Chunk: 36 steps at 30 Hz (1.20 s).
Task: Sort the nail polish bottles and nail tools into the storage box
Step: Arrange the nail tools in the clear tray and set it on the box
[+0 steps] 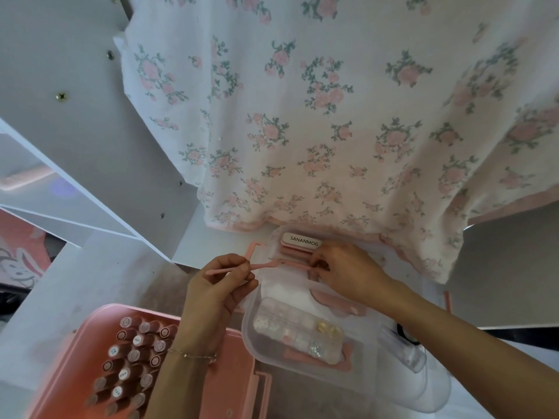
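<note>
Hanging at 12 o'clock, a flowery cloth (332,116) filled the top. A pink box (72,352) at 7 o'clock held rows of polish bottles (133,355). A clear tray (251,337) sat at 6 o'clock with a bead case (299,331) inside and a nail file (302,241) at its far end. The left hand (214,291) pinched a thin pink tool (223,270). The right hand (348,273) pinched another pink tool (290,263) over the tray.

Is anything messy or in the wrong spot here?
One pink tool lies on the table right of the clear tray, not packed yet. Another hooked one sits outside its far corner. Nothing looks spilled or broken.
</note>
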### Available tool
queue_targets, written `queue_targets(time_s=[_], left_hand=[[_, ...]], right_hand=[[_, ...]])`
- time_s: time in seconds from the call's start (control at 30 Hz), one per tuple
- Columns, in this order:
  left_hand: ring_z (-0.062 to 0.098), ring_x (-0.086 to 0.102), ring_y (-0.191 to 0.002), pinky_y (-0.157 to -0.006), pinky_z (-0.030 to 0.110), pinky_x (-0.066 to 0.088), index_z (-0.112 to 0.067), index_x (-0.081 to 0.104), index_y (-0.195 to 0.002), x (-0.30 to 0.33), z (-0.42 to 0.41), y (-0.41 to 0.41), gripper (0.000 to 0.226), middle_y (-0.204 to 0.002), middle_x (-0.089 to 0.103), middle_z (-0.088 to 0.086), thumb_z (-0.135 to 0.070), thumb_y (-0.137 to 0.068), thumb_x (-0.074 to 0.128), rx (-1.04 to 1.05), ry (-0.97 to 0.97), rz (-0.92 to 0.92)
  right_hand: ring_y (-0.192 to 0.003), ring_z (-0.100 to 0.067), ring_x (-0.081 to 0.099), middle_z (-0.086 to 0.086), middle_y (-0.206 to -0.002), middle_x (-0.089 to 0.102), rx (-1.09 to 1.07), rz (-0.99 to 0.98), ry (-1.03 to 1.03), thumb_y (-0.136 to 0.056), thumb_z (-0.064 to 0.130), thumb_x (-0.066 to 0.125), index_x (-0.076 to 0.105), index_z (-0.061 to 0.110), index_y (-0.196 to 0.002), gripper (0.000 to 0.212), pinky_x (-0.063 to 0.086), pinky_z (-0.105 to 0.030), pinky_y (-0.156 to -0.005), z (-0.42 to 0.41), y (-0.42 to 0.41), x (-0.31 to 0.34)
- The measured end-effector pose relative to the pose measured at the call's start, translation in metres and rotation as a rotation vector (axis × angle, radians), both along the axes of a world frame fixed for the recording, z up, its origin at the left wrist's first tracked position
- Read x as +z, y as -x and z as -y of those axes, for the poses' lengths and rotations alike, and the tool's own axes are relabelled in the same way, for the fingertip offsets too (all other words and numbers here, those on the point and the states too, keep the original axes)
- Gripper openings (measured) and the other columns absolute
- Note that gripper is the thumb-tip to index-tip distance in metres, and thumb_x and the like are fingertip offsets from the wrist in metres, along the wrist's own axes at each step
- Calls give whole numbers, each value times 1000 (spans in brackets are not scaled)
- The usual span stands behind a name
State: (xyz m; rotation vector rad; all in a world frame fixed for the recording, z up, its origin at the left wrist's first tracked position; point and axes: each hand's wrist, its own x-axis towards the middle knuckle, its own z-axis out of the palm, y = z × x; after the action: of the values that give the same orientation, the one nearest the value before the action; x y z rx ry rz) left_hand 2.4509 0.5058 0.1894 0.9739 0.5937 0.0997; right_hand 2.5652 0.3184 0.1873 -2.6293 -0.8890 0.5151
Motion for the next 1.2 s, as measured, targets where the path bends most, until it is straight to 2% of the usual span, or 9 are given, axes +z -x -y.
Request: queue_targets(time_s=[0.1,0.23,0.33,0.57,0.8,0.93,1.03,1.1,1.2], left_hand=[[12,64,-61,-59,20,55,-3,64,-79,-1,-1,0,16,-71,66,8,-6,-64,64,24,8,-16],[13,64,-61,-60,20,56,-3,64,-79,-1,-1,-2,15,-71,66,8,-6,-64,64,42,18,-27],[13,64,-60,-60,20,56,-2,63,-80,0,0,-3,16,-71,66,7,-6,-64,63,44,18,-33],[13,65,-60,-60,20,56,-1,63,-80,1,0,-3,16,-71,67,7,-5,-64,63,36,24,-31],[18,68,-70,-64,22,56,0,64,-82,4,1,-2,17,-77,68,12,-2,-65,62,-6,20,-3],[20,68,-73,-64,23,56,-1,64,-81,5,3,-1,17,-82,70,13,-2,-64,63,-14,-5,0],[19,69,-74,-64,22,56,-1,64,-81,5,5,-1,16,-83,70,12,-2,-65,64,-25,-21,9],[18,68,-72,-63,21,55,-2,65,-80,6,7,-2,15,-83,71,12,-2,-64,64,-34,-33,12],[18,67,-74,-66,24,56,-9,69,-75,8,12,-2,13,-86,71,13,-6,-63,67,-66,-74,14]], right_hand=[[-97,-19,59,1,-108,64,21,-16,27,-86,23,58,68,17,-97,16,48,-33,-81,-1,1,-3],[-83,-25,62,-6,-96,68,-2,28,115,-86,26,57,67,12,-89,17,47,-30,-65,-1,0,-6],[-82,-28,62,-10,-93,68,7,98,176,-86,26,53,65,10,-89,20,41,-29,-60,-1,-2,-6],[-81,-25,64,-4,-91,69,5,231,248,-83,52,55,62,17,-92,37,33,-27,-57,-2,-1,-6],[-79,-25,64,-4,-88,69,-18,243,237,-82,49,54,62,18,-89,33,33,-26,-55,-1,-1,-7],[-70,-19,57,0,-84,68,-47,164,213,-82,47,56,62,20,-85,28,24,-24,-46,0,-2,3],[-71,-16,54,3,-84,67,-73,135,148,-84,41,54,57,25,-79,17,31,-25,-52,1,0,12],[-76,-12,54,8,-88,65,-99,8,-20,-85,38,55,58,26,-85,12,37,-25,-59,0,3,19],[-80,1,55,18,-88,61,-121,-246,-319,-85,33,59,63,29,-98,14,40,-8,-67,-7,10,29]])
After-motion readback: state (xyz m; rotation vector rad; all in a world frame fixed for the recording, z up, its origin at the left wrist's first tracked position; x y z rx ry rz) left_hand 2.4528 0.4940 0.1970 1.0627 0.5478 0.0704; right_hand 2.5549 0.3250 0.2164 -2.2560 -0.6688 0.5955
